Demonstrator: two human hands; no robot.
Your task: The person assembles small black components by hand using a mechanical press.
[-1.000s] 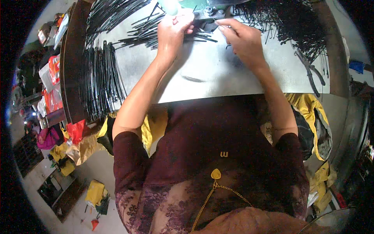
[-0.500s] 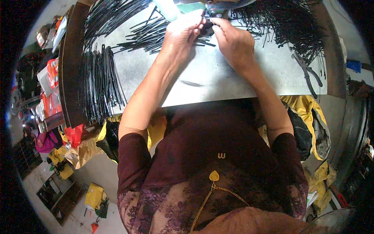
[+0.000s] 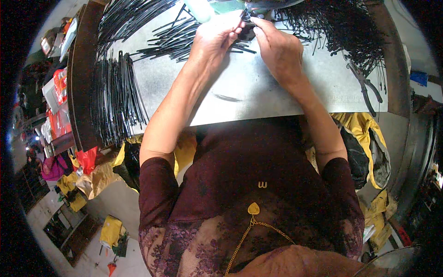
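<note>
My left hand (image 3: 218,33) and my right hand (image 3: 279,50) meet at the far side of a metal-topped table (image 3: 258,87), under bright light. The left fingers are closed, their tips by a small dark fitting I cannot make out in the glare. My right thumb and forefinger pinch together close to it; what they hold is too small to name. Beside my left wrist lies a loose pile of thin black strips (image 3: 173,42). A dark machine part (image 3: 272,5) rises just beyond the fingertips, partly cut off by the upper edge.
More black strips (image 3: 119,99) lie bundled at the left, with others (image 3: 134,21) behind. A tangled heap of thin black strands (image 3: 346,27) fills the far right. Black-handled pliers (image 3: 363,87) lie near the right edge. Dark raised boards (image 3: 83,83) border the table. Yellow sacks (image 3: 369,143) hang below.
My right hand has shifted slightly, its fingertips drawing a little farther up and away from me. My left hand stays almost in place.
</note>
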